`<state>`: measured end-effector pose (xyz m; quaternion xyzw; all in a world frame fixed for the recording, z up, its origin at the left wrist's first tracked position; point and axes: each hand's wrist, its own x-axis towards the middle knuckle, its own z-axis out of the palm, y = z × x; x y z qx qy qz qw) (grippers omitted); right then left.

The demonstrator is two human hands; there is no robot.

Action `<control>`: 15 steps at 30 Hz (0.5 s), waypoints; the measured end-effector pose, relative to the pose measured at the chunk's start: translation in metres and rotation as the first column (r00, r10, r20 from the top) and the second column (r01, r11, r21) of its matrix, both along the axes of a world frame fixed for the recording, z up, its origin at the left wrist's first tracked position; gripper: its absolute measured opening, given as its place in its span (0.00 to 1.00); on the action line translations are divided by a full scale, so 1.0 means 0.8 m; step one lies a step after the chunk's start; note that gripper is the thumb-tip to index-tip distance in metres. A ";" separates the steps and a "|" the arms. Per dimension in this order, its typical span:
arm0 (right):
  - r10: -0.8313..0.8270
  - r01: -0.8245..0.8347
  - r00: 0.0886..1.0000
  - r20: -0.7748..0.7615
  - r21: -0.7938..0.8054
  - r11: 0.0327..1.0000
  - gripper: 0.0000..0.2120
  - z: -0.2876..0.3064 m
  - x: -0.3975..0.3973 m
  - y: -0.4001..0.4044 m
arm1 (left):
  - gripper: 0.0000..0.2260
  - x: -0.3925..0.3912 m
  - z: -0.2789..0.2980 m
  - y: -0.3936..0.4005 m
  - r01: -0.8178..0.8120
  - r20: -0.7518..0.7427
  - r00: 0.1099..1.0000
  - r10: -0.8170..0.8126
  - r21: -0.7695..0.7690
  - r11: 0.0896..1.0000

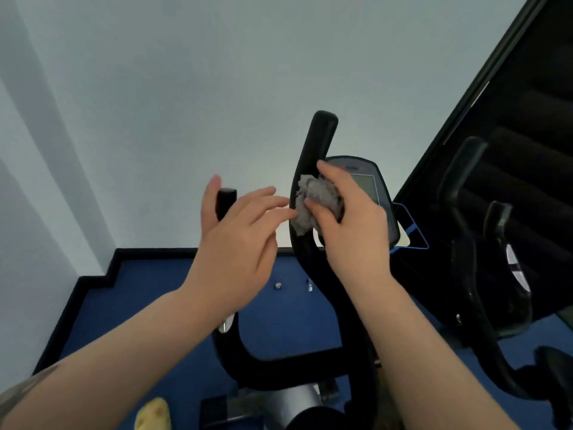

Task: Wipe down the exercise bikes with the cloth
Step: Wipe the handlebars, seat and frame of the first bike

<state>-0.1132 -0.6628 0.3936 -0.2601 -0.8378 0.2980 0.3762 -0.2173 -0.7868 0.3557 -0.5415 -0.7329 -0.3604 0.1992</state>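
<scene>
Against the black curved handlebar (310, 169), the right hand (350, 221) is gripping a crumpled grey cloth (313, 203). The left hand (238, 243) is hovering beside it, fingers loose, holding nothing.

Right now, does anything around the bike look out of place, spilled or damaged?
Only two small metallic bits lying loose on the blue floor beyond the handlebar; what they are is unclear. The right hand holds the grey cloth against the bar.

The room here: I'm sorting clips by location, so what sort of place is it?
Probably a small gym or fitness room. An exercise bike's handlebar and console stand on blue carpet, with a second machine beside it.
</scene>
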 end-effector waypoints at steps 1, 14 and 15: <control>-0.011 0.011 1.000 0.021 0.000 1.000 0.19 -0.011 0.004 -0.007 | 0.17 0.001 -0.003 -0.003 -0.041 0.009 0.999 0.040 0.012 0.999; -0.126 0.102 0.984 0.124 0.182 0.978 0.18 -0.034 0.008 -0.028 | 0.32 -0.003 -0.010 -0.003 -0.164 0.245 0.956 0.161 -0.009 0.986; -0.100 0.080 0.989 0.112 0.176 0.981 0.18 -0.037 0.023 -0.029 | 0.34 -0.001 -0.009 -0.004 -0.153 0.316 0.938 0.143 0.006 0.988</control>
